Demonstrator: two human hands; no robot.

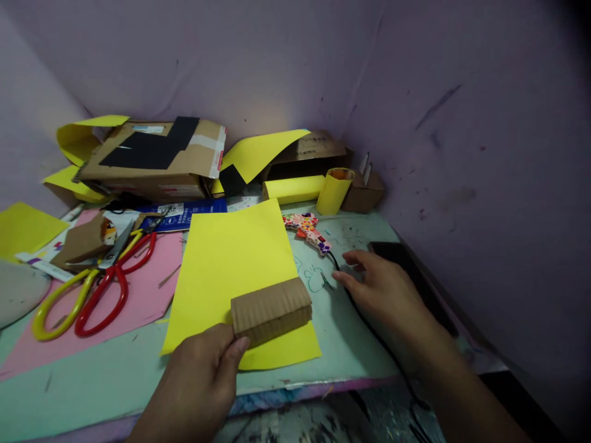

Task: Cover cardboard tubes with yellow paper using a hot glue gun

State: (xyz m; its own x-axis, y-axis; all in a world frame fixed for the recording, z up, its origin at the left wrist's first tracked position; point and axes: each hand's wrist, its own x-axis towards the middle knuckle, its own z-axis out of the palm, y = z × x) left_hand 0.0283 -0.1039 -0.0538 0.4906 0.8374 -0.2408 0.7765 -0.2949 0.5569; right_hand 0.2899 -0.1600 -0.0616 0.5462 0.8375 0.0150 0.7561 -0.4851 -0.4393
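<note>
My left hand (201,369) pinches one end of a folded brown corrugated cardboard piece (271,309) between thumb and fingers. The cardboard is over the lower part of a yellow paper sheet (237,255) lying on the table. My right hand (381,286) is open, thumb and fingers apart, with nothing in it. It is beside the black cord (364,317) of a flower-patterned glue gun (316,237); whether it touches the cord I cannot tell. The sheet's right edge partly hides the glue gun.
Red-handled scissors (122,286) and yellow-handled scissors (60,317) lie on pink paper (157,301) at left. Behind stand a cardboard box (152,169), a yellow roll (295,189), a yellow tube (335,194) and a small brown box (367,194). A dark flat object (418,283) lies right.
</note>
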